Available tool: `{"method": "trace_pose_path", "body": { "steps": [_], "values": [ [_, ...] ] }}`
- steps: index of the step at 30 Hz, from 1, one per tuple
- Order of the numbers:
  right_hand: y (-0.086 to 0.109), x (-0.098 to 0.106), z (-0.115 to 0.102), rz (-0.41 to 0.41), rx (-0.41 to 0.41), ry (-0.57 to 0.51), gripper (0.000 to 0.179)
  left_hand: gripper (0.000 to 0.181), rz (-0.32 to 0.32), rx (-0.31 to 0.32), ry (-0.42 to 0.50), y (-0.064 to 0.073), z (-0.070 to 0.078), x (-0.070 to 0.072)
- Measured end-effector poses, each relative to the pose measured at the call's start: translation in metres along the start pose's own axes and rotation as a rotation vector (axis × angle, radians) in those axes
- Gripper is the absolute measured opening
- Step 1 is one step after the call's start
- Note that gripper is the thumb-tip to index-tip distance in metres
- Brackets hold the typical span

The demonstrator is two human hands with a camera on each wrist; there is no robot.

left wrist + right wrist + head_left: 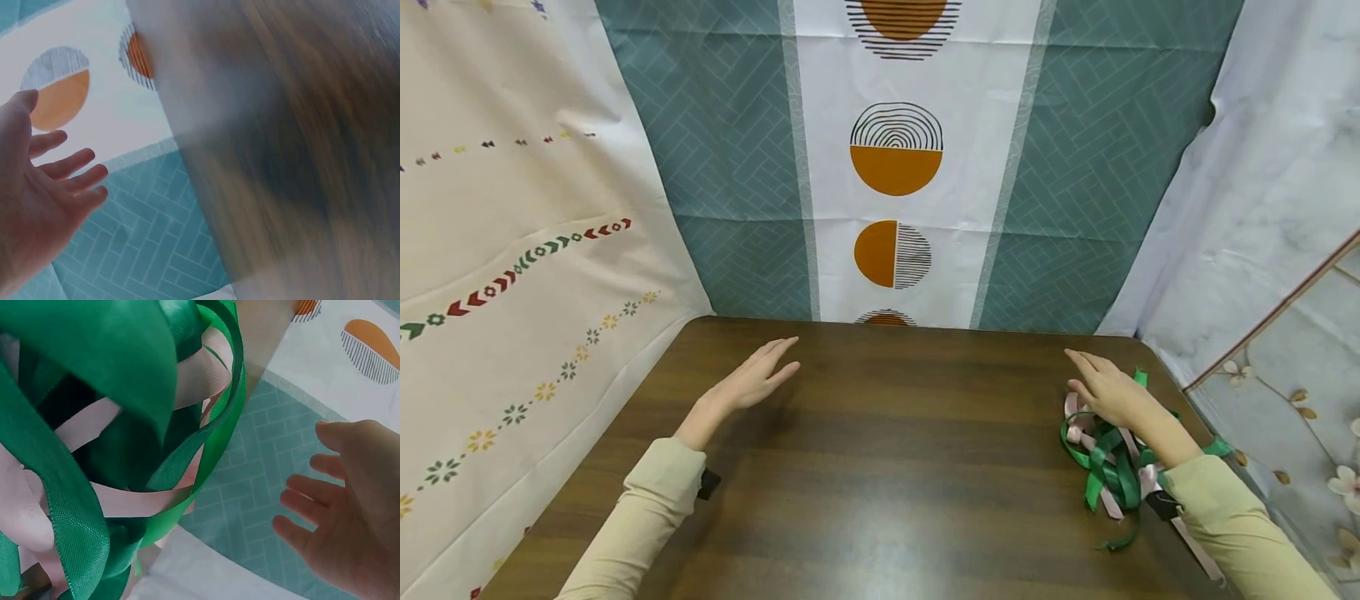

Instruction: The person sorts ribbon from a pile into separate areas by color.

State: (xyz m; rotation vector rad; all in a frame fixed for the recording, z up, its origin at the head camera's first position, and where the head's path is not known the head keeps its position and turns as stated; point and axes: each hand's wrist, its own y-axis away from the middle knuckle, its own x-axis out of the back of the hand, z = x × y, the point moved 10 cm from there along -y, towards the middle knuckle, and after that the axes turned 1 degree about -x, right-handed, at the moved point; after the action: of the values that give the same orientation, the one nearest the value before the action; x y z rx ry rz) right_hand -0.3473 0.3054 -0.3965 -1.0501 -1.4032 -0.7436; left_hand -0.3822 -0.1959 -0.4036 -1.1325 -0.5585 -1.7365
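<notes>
My left hand [747, 382] hovers above the left part of the dark wooden table [880, 450], its fingers extended and holding nothing. In the left wrist view its palm [37, 206] shows with the fingers spread a little. Over on the right, my right hand [1112, 390] is held above a tangled pile of green and pink ribbons [1116, 471]. Its fingers are stretched out, with no ribbon between them. The right wrist view shows the green ribbon [69, 487] loops up close, and the right hand [350, 500] apart from them.
A teal and white patterned cloth [895, 83] hangs behind the table's far edge. A cream embroidered cloth [535, 250] borders the left side, and a white floral cloth [1285, 375] the right. A loose ribbon end [1198, 550] trails under the right sleeve.
</notes>
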Motion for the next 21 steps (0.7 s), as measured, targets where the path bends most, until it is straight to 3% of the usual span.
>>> {"method": "trace_pose_path", "body": {
  "steps": [10,14,21],
  "values": [
    [0.001,0.001,-0.004,0.008,0.046,-0.022,0.047,0.063,-0.024,-0.011,0.018,-0.003,0.011,-0.006],
    [0.002,-0.001,-0.002,0.006,0.058,-0.016,0.041,0.058,-0.021,-0.037,0.031,-0.005,0.017,-0.008],
    [0.005,-0.003,-0.001,-0.007,0.080,-0.019,0.027,0.044,-0.074,-0.097,0.037,-0.008,0.029,-0.019]
  ]
}}
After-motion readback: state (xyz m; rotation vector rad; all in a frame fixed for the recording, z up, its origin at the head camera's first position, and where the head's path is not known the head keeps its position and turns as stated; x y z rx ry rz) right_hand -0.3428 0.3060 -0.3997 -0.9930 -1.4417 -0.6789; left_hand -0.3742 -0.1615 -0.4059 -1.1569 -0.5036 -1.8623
